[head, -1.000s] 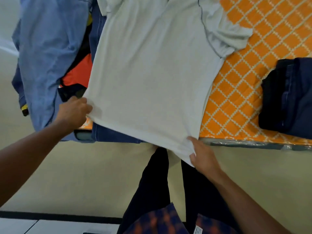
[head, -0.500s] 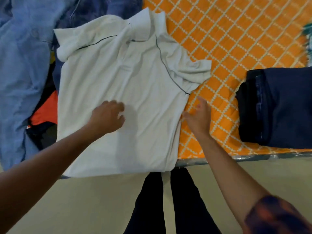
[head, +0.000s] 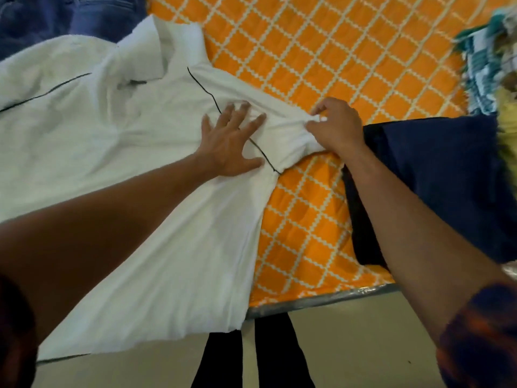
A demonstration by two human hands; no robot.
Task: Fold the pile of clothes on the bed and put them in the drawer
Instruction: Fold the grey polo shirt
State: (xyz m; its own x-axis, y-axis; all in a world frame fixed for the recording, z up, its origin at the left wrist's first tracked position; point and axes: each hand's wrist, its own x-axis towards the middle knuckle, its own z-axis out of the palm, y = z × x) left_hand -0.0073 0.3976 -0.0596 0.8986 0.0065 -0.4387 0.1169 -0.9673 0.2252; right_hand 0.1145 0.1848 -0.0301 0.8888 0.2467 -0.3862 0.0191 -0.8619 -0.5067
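A white polo shirt (head: 117, 152) with thin dark piping lies spread on the orange patterned bed (head: 321, 60), collar away from me, hem hanging over the near edge. My left hand (head: 232, 144) presses flat, fingers spread, on the shirt by its right shoulder seam. My right hand (head: 335, 124) pinches the end of the shirt's right sleeve, which is bunched between its fingers. No drawer is in view.
A folded dark navy garment (head: 436, 186) lies on the bed right of my right arm. Blue denim clothes (head: 70, 15) are heaped at the top left. A teal-and-white patterned cloth (head: 481, 60) sits at the far right. Floor and my dark trouser legs (head: 251, 357) are below the bed edge.
The shirt has been laid down from being held by its hem. Both hands have moved up to the right shoulder; the left now presses flat and the right has taken hold of the sleeve.
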